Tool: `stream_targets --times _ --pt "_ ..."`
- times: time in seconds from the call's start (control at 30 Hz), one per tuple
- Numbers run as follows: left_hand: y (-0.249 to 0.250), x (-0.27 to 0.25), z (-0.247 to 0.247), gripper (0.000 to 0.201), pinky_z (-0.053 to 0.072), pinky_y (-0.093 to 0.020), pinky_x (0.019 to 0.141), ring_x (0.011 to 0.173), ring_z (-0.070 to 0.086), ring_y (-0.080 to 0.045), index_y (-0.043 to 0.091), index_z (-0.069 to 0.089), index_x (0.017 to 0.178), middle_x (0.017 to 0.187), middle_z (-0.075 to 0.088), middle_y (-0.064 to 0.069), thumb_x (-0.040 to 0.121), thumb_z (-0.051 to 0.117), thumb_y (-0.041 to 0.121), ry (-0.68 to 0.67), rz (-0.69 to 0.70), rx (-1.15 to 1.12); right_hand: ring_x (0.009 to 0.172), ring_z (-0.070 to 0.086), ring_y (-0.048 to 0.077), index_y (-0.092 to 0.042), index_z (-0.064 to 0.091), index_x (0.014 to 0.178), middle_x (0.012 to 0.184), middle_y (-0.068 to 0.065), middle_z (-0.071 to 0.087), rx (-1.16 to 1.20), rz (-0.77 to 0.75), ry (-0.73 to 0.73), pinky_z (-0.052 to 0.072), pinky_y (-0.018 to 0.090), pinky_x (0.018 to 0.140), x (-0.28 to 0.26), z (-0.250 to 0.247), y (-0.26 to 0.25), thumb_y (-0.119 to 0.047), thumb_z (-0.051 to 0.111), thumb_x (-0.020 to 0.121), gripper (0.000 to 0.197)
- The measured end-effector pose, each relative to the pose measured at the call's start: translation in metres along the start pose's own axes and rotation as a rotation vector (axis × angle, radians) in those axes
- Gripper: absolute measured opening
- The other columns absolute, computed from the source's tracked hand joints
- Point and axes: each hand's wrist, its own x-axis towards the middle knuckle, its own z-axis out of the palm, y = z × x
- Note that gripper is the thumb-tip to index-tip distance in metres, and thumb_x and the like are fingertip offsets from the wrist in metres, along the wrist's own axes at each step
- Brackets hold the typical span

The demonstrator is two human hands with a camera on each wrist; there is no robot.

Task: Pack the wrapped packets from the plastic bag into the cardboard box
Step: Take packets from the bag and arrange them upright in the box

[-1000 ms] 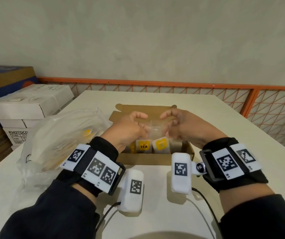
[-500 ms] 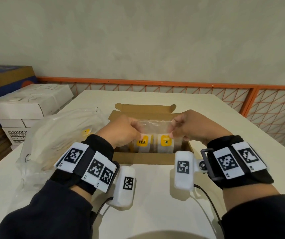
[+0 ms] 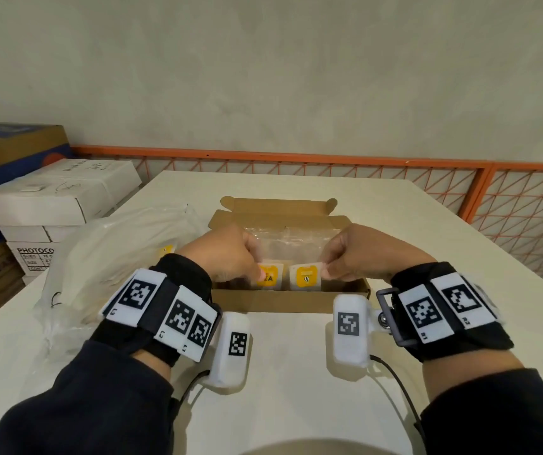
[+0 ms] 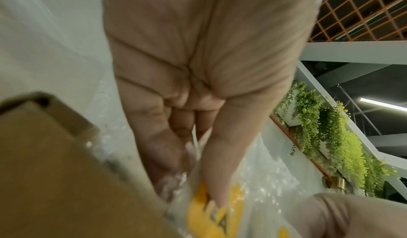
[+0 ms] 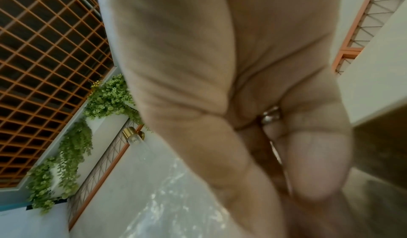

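Packets [image 3: 286, 277] in clear wrap are pinched at both ends over the box [image 3: 291, 298] by left hand [image 3: 227, 254] and right hand [image 3: 367, 254]; fingers are clamped on the wrap; the bag [image 3: 112, 257] is left beside the box.

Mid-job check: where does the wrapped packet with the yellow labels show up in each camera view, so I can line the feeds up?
Head: the wrapped packet is at centre, over the near part of the cardboard box, pinched between the left hand and the right hand.
Left wrist: at bottom centre, yellow label under the thumb.
Right wrist: only clear crinkled film at the bottom; no yellow label shows.
Shared landmark: the box's brown cardboard.
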Motion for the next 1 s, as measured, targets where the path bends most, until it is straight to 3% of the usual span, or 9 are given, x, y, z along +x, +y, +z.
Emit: stream_targets --times 0.07,0.13,0.27,0.37,0.47,0.6,0.7,0.87,1.0 --pt "-0.001 0.002 -0.002 0.013 0.046 -0.027 0.069 0.071 0.055 -0.016 0.016 0.063 0.07 0.073 0.06 0.0 0.077 0.072 0.007 0.11 0.035 -0.145 0.059 0.055 0.007 -0.017 0.067 0.067 0.052 -0.01 0.061 -0.003 -0.055 0.079 0.047 0.019 0.062 0.003 -0.003 0.002 -0.005 0.071 0.078 0.017" --pt "0.0 0.003 -0.006 0.015 0.043 -0.022 0.064 0.068 0.053 -0.012 0.018 0.064 0.072 0.073 0.06 0.002 0.079 0.069 0.006 0.226 0.105 -0.284 0.061 0.054 0.011 -0.016 0.064 0.066 0.061 -0.003 0.061 0.029 -0.117 0.187 0.047 0.027 0.068 0.004 -0.008 0.004 -0.003 0.068 0.078 0.018" --pt "0.001 0.0 -0.016 0.018 0.047 -0.02 0.074 0.075 0.055 -0.007 0.019 0.069 0.088 0.082 0.064 0.005 0.087 0.06 0.004 0.318 0.224 -0.368 0.044 0.047 -0.003 -0.014 0.057 0.07 0.059 -0.002 0.058 0.149 -0.211 0.373 0.037 0.016 0.054 -0.002 -0.021 0.005 0.001 0.062 0.082 0.021" --pt "-0.001 -0.002 -0.018 0.027 0.04 -0.012 0.064 0.072 0.053 0.0 0.026 0.068 0.096 0.082 0.061 0.012 0.09 0.055 0.003 0.277 0.226 -0.195 0.05 0.051 -0.001 -0.014 0.058 0.071 0.062 0.001 0.06 0.154 -0.251 0.44 0.039 0.018 0.059 -0.004 -0.027 0.009 0.0 0.063 0.082 0.018" --pt "-0.002 -0.003 -0.015 0.03 0.038 -0.015 0.068 0.081 0.053 -0.006 0.025 0.068 0.108 0.092 0.059 0.009 0.089 0.056 0.006 0.154 0.185 0.109 0.06 0.054 0.011 -0.011 0.062 0.074 0.065 0.002 0.061 0.079 -0.242 0.392 0.042 0.021 0.064 -0.005 -0.025 0.006 0.0 0.064 0.081 0.013" --pt "-0.004 -0.001 -0.008 0.034 0.037 -0.017 0.075 0.079 0.052 -0.006 0.021 0.068 0.111 0.081 0.055 0.013 0.086 0.058 0.001 0.061 0.125 0.25 0.062 0.051 0.002 -0.024 0.059 0.069 0.066 -0.011 0.057 -0.214 -0.184 0.186 0.035 0.013 0.057 -0.003 -0.009 -0.005 0.0 0.061 0.081 0.027" --pt "-0.006 0.0 -0.008 0.032 0.039 -0.013 0.064 0.08 0.053 -0.009 0.016 0.068 0.107 0.082 0.057 0.008 0.083 0.061 -0.003 0.01 0.097 0.267 0.06 0.045 -0.002 -0.025 0.056 0.069 0.066 -0.013 0.051 -0.321 -0.131 0.059 0.03 0.011 0.053 -0.001 0.0 -0.008 -0.003 0.065 0.08 0.026" --pt "-0.008 0.0 -0.01 0.026 0.038 -0.011 0.058 0.068 0.054 -0.005 0.015 0.07 0.096 0.074 0.059 0.006 0.08 0.062 -0.004 0.026 0.113 0.246 0.059 0.046 -0.004 -0.026 0.055 0.071 0.065 -0.013 0.053 -0.332 -0.14 0.098 0.036 0.004 0.047 -0.001 -0.003 -0.007 0.001 0.062 0.081 0.03" --pt "-0.011 0.002 -0.014 0.027 0.044 -0.022 0.07 0.079 0.06 -0.017 0.017 0.059 0.08 0.08 0.064 -0.002 0.08 0.054 -0.009 0.066 0.111 0.248 0.064 0.05 -0.005 -0.024 0.057 0.078 0.072 -0.011 0.058 -0.342 -0.153 0.193 0.034 0.011 0.055 -0.003 -0.011 -0.002 0.002 0.051 0.085 0.027"
